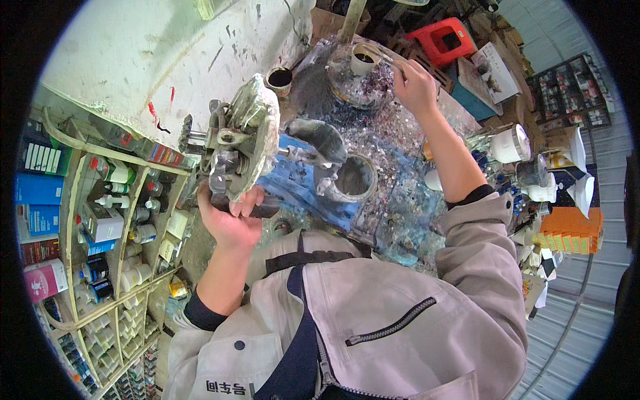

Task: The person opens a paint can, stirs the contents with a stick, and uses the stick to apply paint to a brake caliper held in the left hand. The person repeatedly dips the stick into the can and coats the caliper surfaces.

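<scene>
My left hand (pixel 233 217) is closed around the lower part of a grey-and-white, paint-crusted metal assembly (pixel 247 137) with knobs and a rounded plate. It is raised left of centre, and a dark curved piece (pixel 317 140) shows at its right side. At upper right, my right hand (pixel 417 87) is closed on a thin brush-like stick (pixel 385 57). Its far end reaches the rim of a small white cup (pixel 363 60) of dark liquid; the exact tip is hard to make out. The cup stands on a paint-spattered round stand (pixel 360 87).
A second cup of dark liquid (pixel 279 80) stands by the white wall panel. A grey-crusted pot (pixel 355 179) and a blue cloth (pixel 300 190) lie in front of me. Shelves of bottles (pixel 120 227) line the left; a red stool (pixel 460 40) and white containers (pixel 510 143) are right.
</scene>
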{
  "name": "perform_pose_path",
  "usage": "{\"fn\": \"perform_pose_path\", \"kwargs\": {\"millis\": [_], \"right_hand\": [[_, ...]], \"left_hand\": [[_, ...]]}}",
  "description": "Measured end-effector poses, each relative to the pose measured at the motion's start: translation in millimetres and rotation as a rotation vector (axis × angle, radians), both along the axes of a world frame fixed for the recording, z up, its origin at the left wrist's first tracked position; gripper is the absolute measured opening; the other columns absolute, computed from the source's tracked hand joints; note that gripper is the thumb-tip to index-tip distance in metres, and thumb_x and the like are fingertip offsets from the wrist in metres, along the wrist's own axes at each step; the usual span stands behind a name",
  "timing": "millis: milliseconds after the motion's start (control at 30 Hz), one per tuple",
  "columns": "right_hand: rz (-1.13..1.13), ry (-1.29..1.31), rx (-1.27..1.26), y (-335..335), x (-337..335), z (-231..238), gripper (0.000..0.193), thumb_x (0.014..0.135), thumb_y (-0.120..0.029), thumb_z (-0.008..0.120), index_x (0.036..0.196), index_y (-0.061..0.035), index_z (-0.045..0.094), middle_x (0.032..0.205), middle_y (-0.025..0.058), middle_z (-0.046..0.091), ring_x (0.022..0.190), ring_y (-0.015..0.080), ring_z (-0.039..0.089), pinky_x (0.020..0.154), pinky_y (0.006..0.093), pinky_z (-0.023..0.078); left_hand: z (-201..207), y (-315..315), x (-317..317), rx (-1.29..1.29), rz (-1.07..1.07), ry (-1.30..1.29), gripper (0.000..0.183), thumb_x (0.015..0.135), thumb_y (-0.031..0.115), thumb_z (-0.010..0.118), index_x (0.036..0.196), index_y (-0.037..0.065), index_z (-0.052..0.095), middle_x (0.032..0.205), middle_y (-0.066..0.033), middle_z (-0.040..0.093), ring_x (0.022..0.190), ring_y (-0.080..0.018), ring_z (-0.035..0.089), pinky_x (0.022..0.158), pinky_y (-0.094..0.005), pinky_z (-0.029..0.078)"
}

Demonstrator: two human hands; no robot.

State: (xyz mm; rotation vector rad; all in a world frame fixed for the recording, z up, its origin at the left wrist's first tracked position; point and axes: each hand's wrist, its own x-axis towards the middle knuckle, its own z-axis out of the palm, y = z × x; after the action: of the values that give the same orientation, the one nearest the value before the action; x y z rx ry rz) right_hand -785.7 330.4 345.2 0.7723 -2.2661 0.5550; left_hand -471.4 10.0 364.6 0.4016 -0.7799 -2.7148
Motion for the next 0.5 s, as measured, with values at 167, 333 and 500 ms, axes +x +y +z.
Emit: {"fn": "perform_pose_path", "kwargs": {"millis": [167, 333, 500], "right_hand": [[0.044, 0.003, -0.022, -2, 0, 6, 0.016, 0.091, -0.014, 0.069, 0.101, -0.0029, 0.076, 0.097, 0.0150, 0.074, 0.086, 0.0368, 0.072, 0.075, 0.0433, 0.059], [0.021, -0.012, -0.017, -3, 0, 9, 0.016, 0.091, -0.012, 0.069, 0.100, -0.0019, 0.077, 0.099, 0.0156, 0.075, 0.086, 0.0364, 0.073, 0.075, 0.0417, 0.060], [0.026, 0.001, -0.049, -2, 5, 12, 0.015, 0.091, -0.011, 0.069, 0.100, -0.0018, 0.077, 0.099, 0.0156, 0.076, 0.085, 0.0358, 0.073, 0.075, 0.0409, 0.060]], "left_hand": [[2, 1, 0, 0.040, 0.022, -0.040, 0.048, 0.106, 0.046, 0.033, 0.075, 0.014, 0.051, 0.053, 0.0054, 0.035, 0.050, -0.0142, 0.034, 0.065, -0.0359, 0.038], [0, 0, 0, 0.049, -0.002, -0.040, 0.050, 0.106, 0.050, 0.032, 0.077, 0.015, 0.052, 0.053, 0.0060, 0.034, 0.051, -0.0130, 0.034, 0.067, -0.0341, 0.039], [1, 0, -1, -0.029, -0.046, -0.011, 0.058, 0.106, 0.061, 0.027, 0.077, 0.016, 0.051, 0.054, 0.0072, 0.032, 0.054, -0.0104, 0.032, 0.069, -0.0299, 0.038]]}}
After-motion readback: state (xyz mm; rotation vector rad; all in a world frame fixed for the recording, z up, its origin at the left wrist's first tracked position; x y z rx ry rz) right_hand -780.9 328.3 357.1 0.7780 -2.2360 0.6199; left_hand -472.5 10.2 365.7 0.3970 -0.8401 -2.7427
